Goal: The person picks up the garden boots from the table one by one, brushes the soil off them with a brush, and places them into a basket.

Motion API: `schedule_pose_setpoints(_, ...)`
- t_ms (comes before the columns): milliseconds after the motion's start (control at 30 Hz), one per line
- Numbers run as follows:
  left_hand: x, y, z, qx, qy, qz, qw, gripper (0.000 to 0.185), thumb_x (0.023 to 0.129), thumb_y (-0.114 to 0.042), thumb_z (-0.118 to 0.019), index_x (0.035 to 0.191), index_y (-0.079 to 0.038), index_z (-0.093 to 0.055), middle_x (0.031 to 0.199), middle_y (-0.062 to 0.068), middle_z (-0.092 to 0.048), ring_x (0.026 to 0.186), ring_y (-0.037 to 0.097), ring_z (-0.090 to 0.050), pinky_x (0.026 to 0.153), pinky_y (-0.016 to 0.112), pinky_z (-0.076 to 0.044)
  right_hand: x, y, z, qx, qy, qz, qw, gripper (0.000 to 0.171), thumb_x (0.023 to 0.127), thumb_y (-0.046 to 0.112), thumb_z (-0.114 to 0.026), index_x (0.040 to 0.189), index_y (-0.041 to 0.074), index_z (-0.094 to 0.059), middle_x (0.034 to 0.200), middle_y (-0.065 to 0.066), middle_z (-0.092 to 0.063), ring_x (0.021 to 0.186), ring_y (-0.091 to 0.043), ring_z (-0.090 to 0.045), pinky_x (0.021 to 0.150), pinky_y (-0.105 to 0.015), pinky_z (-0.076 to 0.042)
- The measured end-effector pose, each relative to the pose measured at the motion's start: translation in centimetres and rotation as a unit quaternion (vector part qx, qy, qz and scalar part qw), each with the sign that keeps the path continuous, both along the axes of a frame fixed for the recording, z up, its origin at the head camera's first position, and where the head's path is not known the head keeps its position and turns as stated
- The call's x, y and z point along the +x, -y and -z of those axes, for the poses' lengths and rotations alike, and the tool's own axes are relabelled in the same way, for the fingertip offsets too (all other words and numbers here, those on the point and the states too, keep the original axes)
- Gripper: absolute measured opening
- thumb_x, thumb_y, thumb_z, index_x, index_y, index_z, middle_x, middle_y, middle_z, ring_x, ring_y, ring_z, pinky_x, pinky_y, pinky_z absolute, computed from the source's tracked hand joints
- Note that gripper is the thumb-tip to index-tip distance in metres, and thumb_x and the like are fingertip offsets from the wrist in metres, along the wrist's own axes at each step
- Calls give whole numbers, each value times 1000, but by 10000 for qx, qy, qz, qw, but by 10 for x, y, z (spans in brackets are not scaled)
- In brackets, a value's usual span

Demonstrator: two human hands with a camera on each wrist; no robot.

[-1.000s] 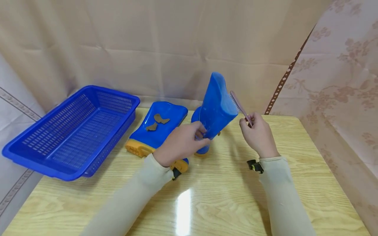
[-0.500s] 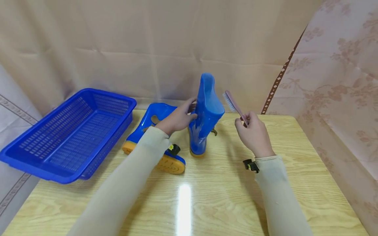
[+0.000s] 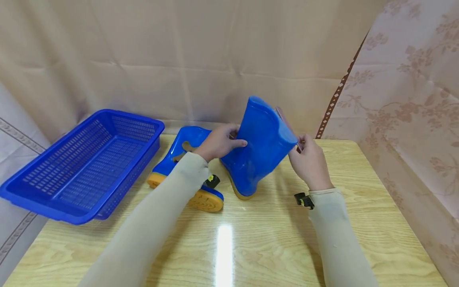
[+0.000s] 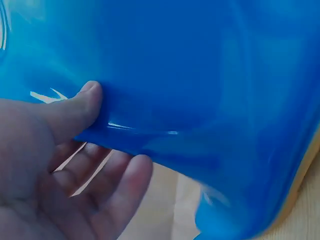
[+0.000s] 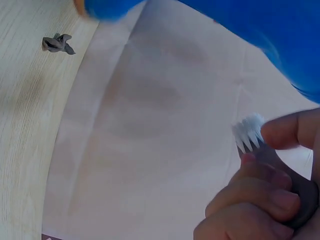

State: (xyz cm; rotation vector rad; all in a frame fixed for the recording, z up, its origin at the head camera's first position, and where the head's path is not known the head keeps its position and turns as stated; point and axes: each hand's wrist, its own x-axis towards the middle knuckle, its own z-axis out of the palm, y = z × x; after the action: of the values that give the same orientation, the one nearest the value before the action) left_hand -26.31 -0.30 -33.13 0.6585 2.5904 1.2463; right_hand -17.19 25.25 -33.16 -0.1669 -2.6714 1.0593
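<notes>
From the head view, a glossy blue rubber boot with a yellow sole (image 3: 258, 153) is seen tilted on the pale wooden tabletop (image 3: 272, 239), resting on the edge of its sole. Its shaft is gripped by the left hand (image 3: 216, 142), with the thumb laid on the near side. Just right of the boot, a pink-handled scrubbing brush (image 3: 287, 123) is pinched by the right hand (image 3: 310, 163), mostly hidden behind the shaft. A second blue boot with brown smears (image 3: 181, 153) lies flat just left of the tilted boot, and a blue perforated plastic basket (image 3: 82, 163) stands well to the left of it.

From the left wrist view, the boot's blue wall (image 4: 200, 90) is seen pinched between the thumb and the curled fingers (image 4: 120, 190).

From the right wrist view, the brush's white bristles (image 5: 248, 131) are seen close to the boot's blue wall (image 5: 280, 35), though contact cannot be confirmed; the fingers (image 5: 260, 200) are wrapped round the handle. A small grey scrap (image 5: 57, 44) lies on the tabletop beyond the boot.

The boot is judged likely to slip or topple if it is pushed by the brush, since only the sole's edge is planted and the rubber looks slick.
</notes>
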Motion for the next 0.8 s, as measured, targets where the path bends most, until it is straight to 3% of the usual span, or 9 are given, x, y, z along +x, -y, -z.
schedule_pose_setpoints(100,7,-2,0,-49,-267,-208,9994,26,100,-32,-70,122,-18,-69,105,-2,-69,99,17,-64,89,39,-56,-1,-2,0,-191,-256,261,9992,42,109,39,-42,121,1,-54,81,-11,-53,69,-29,-51,60,-40,-39)
schedule_pose_setpoints(233,19,-5,-7,131,-568,-558,9967,36,100,-36,-70,131,-18,-65,108,-3,-71,96,14,-64,85,37,-57,-2,-5,1,-676,-1054,708,9896,40,111,37,-36,117,1,-53,70,-2,-42,55,-18,-40,52,-32,-33)
schedule_pose_setpoints(333,28,-5,-18,380,-979,-892,9905,40,98,-39,-71,132,-18,-64,109,-4,-71,94,14,-64,85,37,-56,-3,-7,2,-1210,-1927,868,9699,30,112,31,-36,112,6,-53,72,3,-43,52,-11,-33,51,-28,-28)
schedule_pose_setpoints(400,33,-3,-24,435,-1299,-1102,9844,39,96,-40,-72,127,-17,-65,107,-3,-71,92,14,-64,84,38,-56,-4,-6,2,-1607,-2501,823,9512,21,112,27,-37,108,12,-52,75,6,-44,54,-10,-32,53,-27,-27)
schedule_pose_setpoints(500,40,2,-28,208,-1581,-1410,9771,35,95,-41,-73,119,-16,-66,103,-2,-70,90,15,-62,83,39,-55,-5,-3,3,-2065,-3322,414,9194,13,110,18,-41,104,14,-52,72,7,-43,55,-9,-32,54,-25,-26)
schedule_pose_setpoints(600,43,9,-23,-98,-1733,-1626,9713,29,96,-42,-72,107,-15,-65,95,-1,-67,86,16,-61,77,38,-53,-5,1,6,-1815,-3874,-333,9032,16,105,11,-45,101,0,-56,68,8,-43,54,-5,-33,52,-21,-26)
schedule_pose_setpoints(733,44,15,-12,-241,-1696,-1664,9711,28,98,-41,-71,105,-15,-65,87,1,-62,81,19,-57,71,37,-48,-5,2,14,-576,-3755,-1484,9131,20,97,9,-52,104,-9,-59,65,4,-45,52,-3,-33,48,-19,-26)
schedule_pose_setpoints(800,45,17,-10,-192,-1502,-1563,9760,30,99,-41,-71,112,-15,-65,92,1,-63,85,19,-57,73,37,-49,-5,2,18,-66,-3353,-1844,9239,16,96,9,-55,105,-3,-61,65,1,-46,51,-6,-34,47,-21,-26)
